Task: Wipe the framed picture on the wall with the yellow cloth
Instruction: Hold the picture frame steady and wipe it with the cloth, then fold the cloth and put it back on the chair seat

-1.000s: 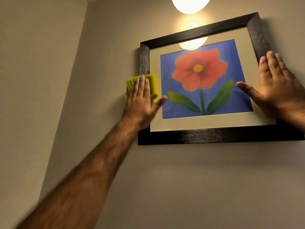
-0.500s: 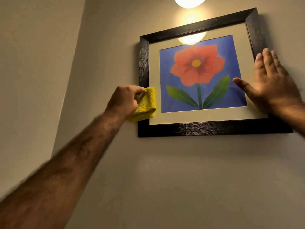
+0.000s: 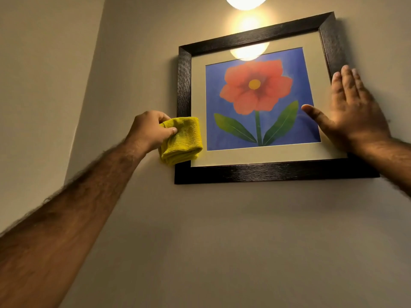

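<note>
The framed picture hangs on the wall: a dark wooden frame, a cream mat and a red flower on blue. My left hand grips a folded yellow cloth at the frame's lower left corner, where the cloth covers the left rail and part of the mat. My right hand lies flat with fingers spread on the frame's right side, thumb on the glass.
A lit round lamp hangs above the frame and is mirrored in the glass. A wall corner runs down to the left of the picture. Bare beige wall lies below the frame.
My left hand went from flat on the cloth at mid-height of the left rail to a closed grip, sliding the cloth down to the lower left corner. My right hand stayed pressed on the right side.
</note>
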